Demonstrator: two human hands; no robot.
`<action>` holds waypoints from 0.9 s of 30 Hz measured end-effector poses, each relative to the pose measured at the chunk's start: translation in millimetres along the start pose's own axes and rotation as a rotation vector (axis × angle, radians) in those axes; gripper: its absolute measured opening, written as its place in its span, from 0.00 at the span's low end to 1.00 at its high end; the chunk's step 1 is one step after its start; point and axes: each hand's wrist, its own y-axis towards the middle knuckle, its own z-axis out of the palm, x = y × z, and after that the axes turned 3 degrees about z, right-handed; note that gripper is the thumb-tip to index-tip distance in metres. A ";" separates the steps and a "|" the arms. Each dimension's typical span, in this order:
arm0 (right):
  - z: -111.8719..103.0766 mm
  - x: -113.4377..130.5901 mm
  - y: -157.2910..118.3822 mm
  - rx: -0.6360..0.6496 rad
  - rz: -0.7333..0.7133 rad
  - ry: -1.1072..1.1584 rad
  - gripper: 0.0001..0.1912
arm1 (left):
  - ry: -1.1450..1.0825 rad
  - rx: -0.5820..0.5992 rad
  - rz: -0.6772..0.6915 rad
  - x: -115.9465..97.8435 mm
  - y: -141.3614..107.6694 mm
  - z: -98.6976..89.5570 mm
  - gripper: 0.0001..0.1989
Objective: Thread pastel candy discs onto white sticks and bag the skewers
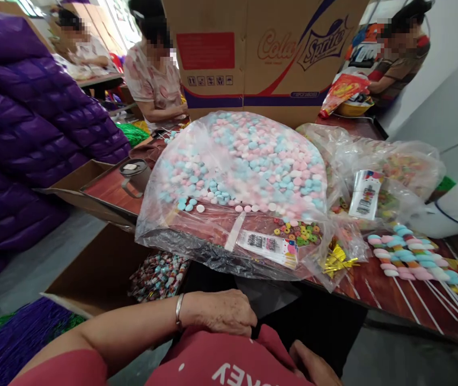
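Many candy pcs (267,153), rnd, pnk, blu, wht

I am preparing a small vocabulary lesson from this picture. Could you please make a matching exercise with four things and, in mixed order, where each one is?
Column 1
1. Grey mug
2. Loose pink, blue and white pieces
3. Skewered pieces
4. Left hand

Column 2
A. By the front of the red shirt, with a bracelet at the wrist
B. Heaped within clear plastic
C. Just left of the plastic
D. Far right, with white sticks

Right pairs: 1-C, 2-B, 3-D, 4-A
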 end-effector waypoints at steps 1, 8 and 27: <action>2.6 -4.0 -2.3 0.027 0.040 0.026 0.13 | 0.026 0.015 -0.007 -0.1 -0.2 -0.3 0.17; -1.5 2.4 -39.7 0.119 0.111 0.409 0.26 | -0.524 0.167 -0.184 6.8 -18.6 -13.0 0.15; 32.0 1.2 -39.1 -0.329 0.054 0.421 0.20 | -0.751 -0.163 -0.805 -14.1 -45.3 20.8 0.17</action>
